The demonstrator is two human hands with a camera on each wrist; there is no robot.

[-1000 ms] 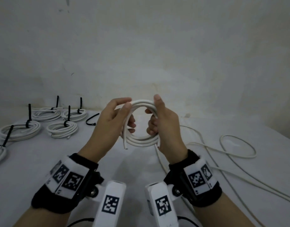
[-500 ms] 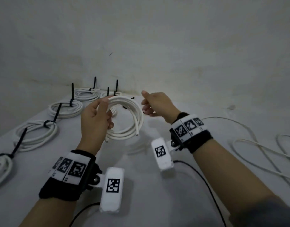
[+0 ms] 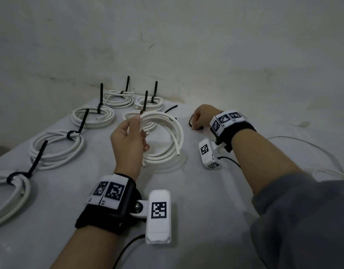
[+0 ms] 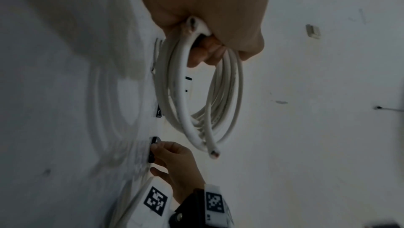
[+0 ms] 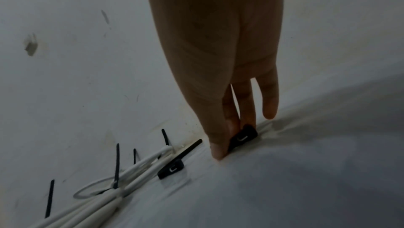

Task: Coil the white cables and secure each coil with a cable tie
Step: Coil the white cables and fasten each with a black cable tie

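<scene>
With only the left hand (image 3: 128,141) gripping the untied coil (image 3: 163,136), its loops may spring apart while the right hand (image 3: 201,116) pinches a black cable tie (image 5: 242,136) near the table's (image 3: 206,210) far edge.

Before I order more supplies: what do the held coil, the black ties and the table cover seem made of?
Coil: looks like white plastic-sheathed cable, smooth and matt; the cut end shows a darker core.
Ties: probably black moulded plastic, matt; the tails of fastened ones stand stiffly upright.
Table cover: seemingly white cloth, since it puckers under the right hand.
</scene>
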